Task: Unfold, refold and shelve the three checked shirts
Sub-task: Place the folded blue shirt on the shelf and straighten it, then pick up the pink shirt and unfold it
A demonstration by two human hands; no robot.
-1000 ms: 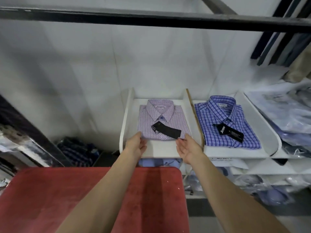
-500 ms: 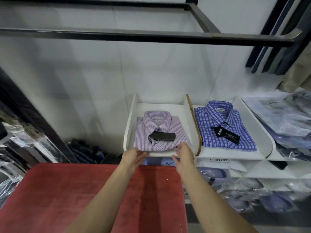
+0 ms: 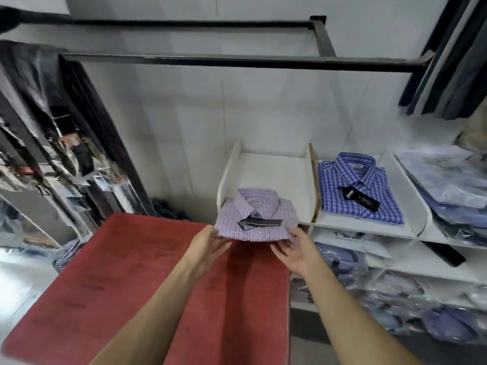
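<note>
Pink checked shirt (image 3: 257,216): folded flat, collar up, black hang tag (image 3: 261,222) lying across the chest. Looks light and soft, likely to sag or lose its fold if carried by one edge. Best hold, by my reckoning: both near corners, fingers under and thumbs on top, so the fold stays square.

Position: front part overhangs the front edge of the white shelf compartment (image 3: 266,169), reaching out over the far edge of the red counter (image 3: 131,272). Its collar end seems to rest on the shelf floor near the front edge; the back of the compartment is bare.

Left hand (image 3: 208,246) holds the shirt's near left corner; left fingers (image 3: 224,245) pass under the hem, with the thumb near the edge. Right hand (image 3: 295,252) holds the near right corner, with the right fingers (image 3: 280,252) beneath the cloth. A small fold of fabric droops by the thumb. Both hands grip the shirt rather than lie flat on it.

Blue checked shirt (image 3: 358,188) lies folded in the next compartment to the right, beyond the wooden divider (image 3: 315,183), untouched. Bagged shirts (image 3: 442,177) fill the shelves further right and below. No third checked shirt identified for certain.
</note>
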